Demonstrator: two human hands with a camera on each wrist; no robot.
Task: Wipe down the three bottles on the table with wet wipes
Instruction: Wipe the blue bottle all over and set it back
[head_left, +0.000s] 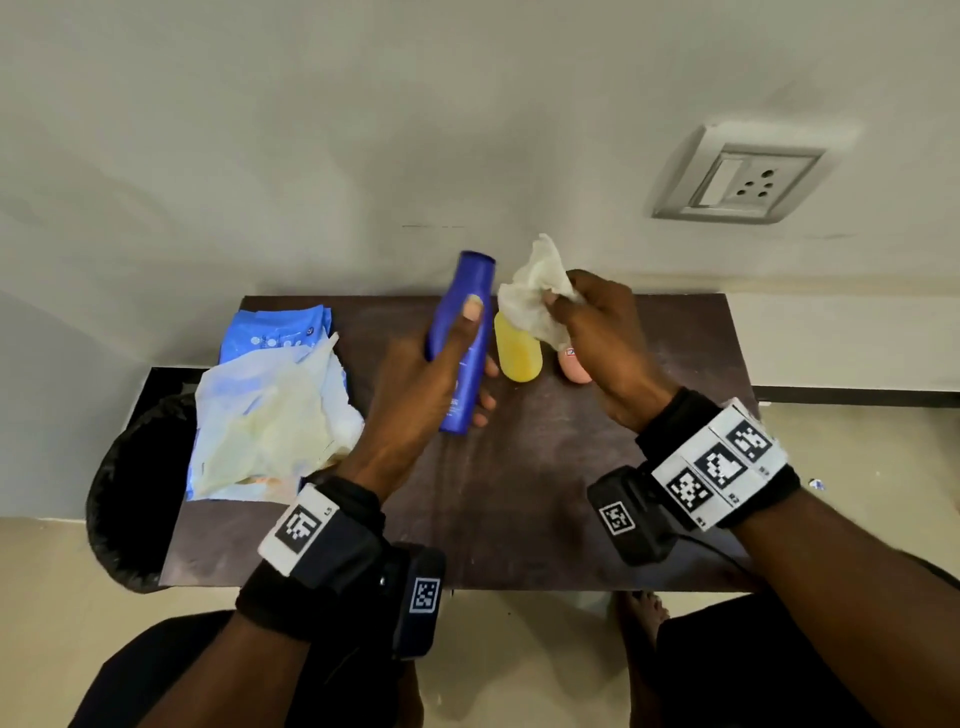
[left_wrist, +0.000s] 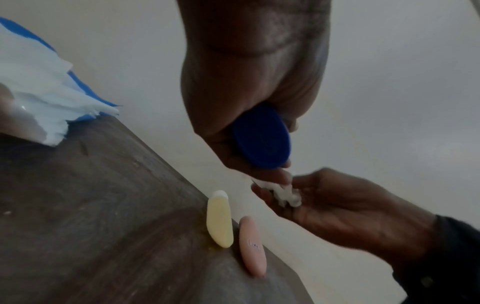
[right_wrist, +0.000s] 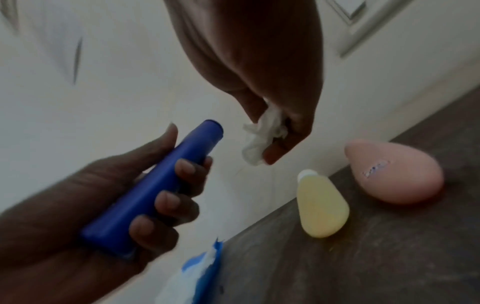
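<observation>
My left hand (head_left: 441, 374) grips a tall blue bottle (head_left: 464, 332) above the dark table (head_left: 519, 493), thumb along its front; the bottle shows as a blue oval base (left_wrist: 261, 137) in the left wrist view and as a tilted tube (right_wrist: 155, 185) in the right wrist view. My right hand (head_left: 597, 338) pinches a crumpled white wet wipe (head_left: 537, 291), also seen as the wipe (right_wrist: 262, 135), just right of the bottle's top, apart from it. A yellow bottle (head_left: 517, 351) and a pink bottle (head_left: 574, 366) stand at the table's back edge; the hand partly hides the pink one.
A blue wet-wipe pack (head_left: 275, 332) lies at the table's back left with used wipes and plastic wrap (head_left: 270, 415) heaped in front of it. A black bin (head_left: 140, 493) stands left of the table. The wall with a socket (head_left: 743, 176) is right behind.
</observation>
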